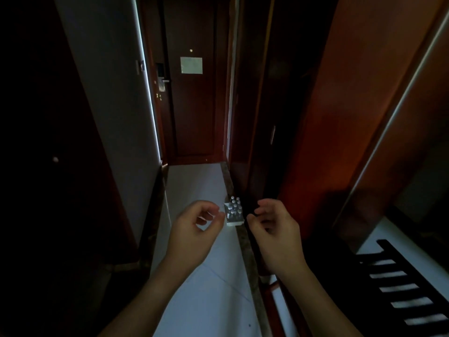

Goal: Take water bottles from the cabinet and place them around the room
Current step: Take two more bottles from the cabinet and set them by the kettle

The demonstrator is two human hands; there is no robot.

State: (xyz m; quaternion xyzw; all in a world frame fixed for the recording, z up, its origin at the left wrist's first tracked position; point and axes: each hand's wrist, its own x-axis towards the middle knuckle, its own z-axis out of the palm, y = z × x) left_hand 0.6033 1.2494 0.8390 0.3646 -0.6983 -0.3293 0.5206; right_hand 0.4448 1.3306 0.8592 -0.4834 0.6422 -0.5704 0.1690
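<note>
Two bare hands, left hand point(194, 227) and right hand point(274, 227), are hovering empty with fingers loosely curled, either side of a pack of water bottles point(234, 211) standing on the pale floor point(194, 186).

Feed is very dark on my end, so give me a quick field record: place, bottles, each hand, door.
place: narrow hallway, pale tiled floor
bottles: pack of small clear white-capped water bottles in a tray on the floor, by the right-hand wooden panels
left hand: empty, fingers curled, left of the pack
right hand: empty, fingers curled, right of the pack
door: dark wooden door at the hallway's end, shut
</note>
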